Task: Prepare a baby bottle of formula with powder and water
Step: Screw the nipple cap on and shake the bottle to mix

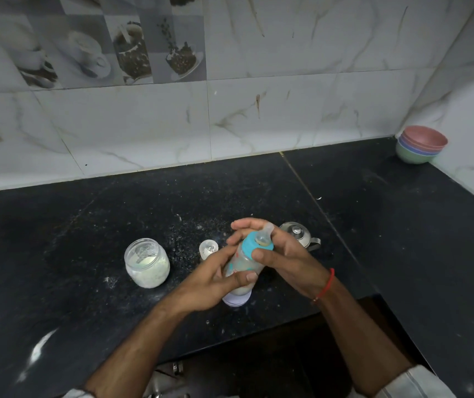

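Observation:
A clear baby bottle [241,265] with a teal collar [254,247] and a pale teat stands tilted on the black counter [115,219], milky liquid showing at its base. My left hand [210,280] grips the bottle's body from the left. My right hand [281,254] wraps round the teal collar, thumb on its front. A glass jar [147,262] holding white powder stands open to the left. The bottle's clear cap [208,248] sits just behind my left hand.
A steel kettle [300,234] stands behind my right hand. Stacked coloured bowls [419,145] sit in the far right corner. Spilled powder specks the counter. The tiled wall runs along the back and right; the counter's front edge is cut away near my body.

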